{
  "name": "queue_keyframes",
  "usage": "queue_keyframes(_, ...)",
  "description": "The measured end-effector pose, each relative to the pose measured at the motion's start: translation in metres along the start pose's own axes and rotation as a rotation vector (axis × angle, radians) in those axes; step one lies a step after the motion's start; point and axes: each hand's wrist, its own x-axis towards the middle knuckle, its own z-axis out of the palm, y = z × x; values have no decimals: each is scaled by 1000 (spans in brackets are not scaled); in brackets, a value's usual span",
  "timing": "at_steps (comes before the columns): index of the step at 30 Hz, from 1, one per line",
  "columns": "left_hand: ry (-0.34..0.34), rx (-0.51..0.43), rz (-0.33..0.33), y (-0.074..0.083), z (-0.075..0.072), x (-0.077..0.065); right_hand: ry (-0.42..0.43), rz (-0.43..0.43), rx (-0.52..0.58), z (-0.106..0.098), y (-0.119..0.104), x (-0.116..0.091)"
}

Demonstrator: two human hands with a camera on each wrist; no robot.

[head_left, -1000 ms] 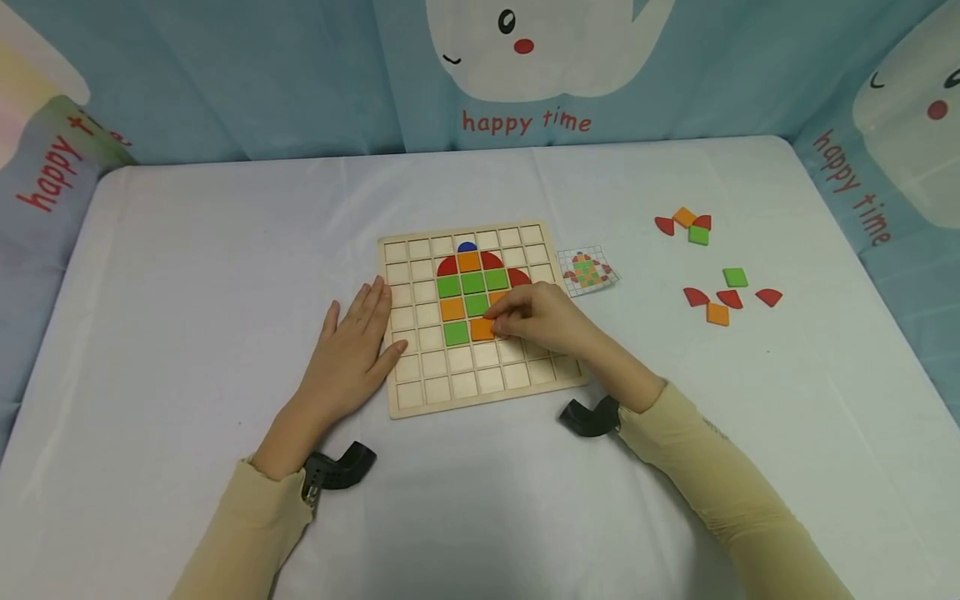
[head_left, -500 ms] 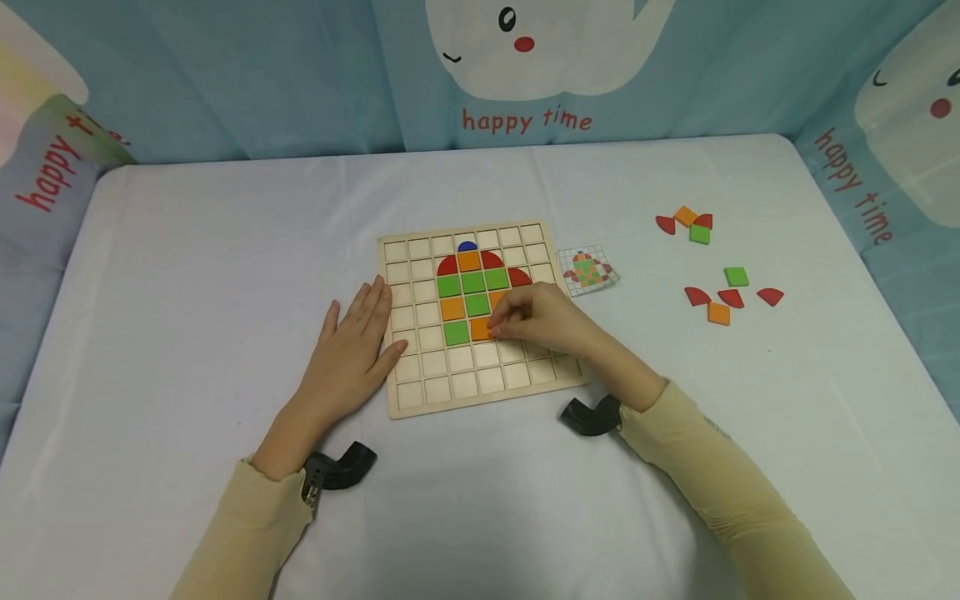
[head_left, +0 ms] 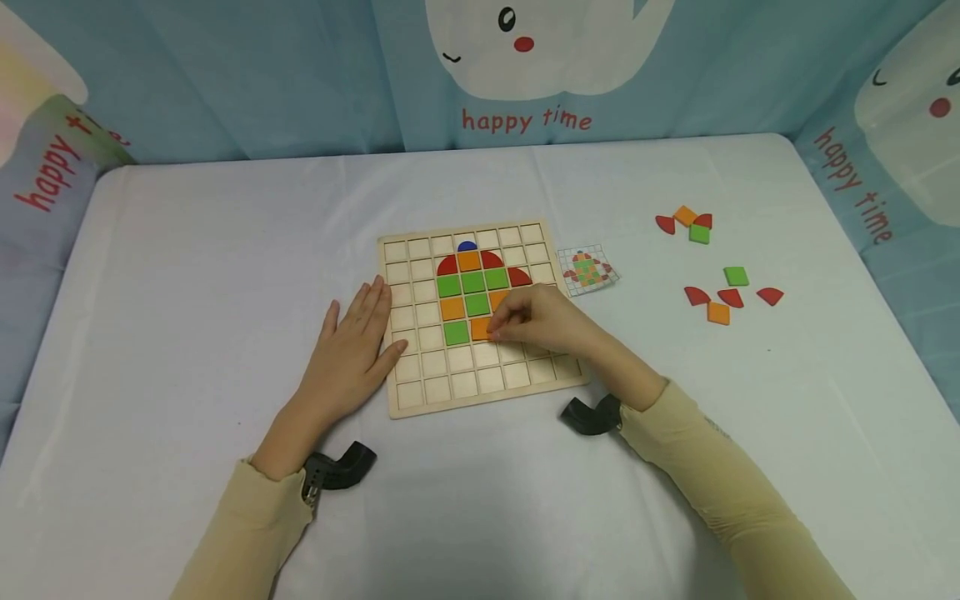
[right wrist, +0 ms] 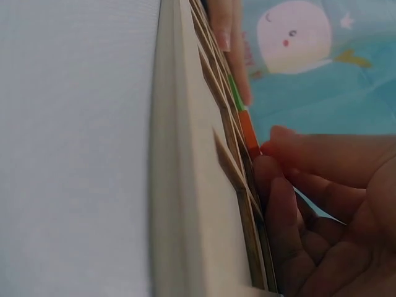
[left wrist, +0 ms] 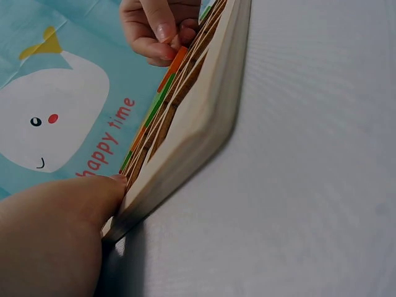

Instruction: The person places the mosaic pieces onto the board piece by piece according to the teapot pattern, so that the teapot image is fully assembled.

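The square wooden grid board lies on the table with coloured tiles in its cells. My left hand rests at its left side, fingers straight, thumb over the edge. My right hand bends over the board, thumb and index finger pinching the right edge of an orange square tile; the fingertips hide part of it. Left of that tile sits a green square tile, and above it another green square tile. In the right wrist view the orange tile sits at the fingertips.
A small pattern card lies at the board's right edge. Loose red quarter-circle tiles, orange square tiles and green square tiles lie farther right. A printed blue curtain hangs behind the table.
My right fingertips have shifted very slightly at the orange square tile, whose left part stays in its cell. The left hand has stayed in place.
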Motion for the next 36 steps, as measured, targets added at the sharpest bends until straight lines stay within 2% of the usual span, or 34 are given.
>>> queue_keyframes(24,-3,-6,2,0,-1,-1,52,-17,-31,4,4,4)
queue_keyframes(36,-2,-5,5,-1,0,-1,8,29,113,-3,5,0)
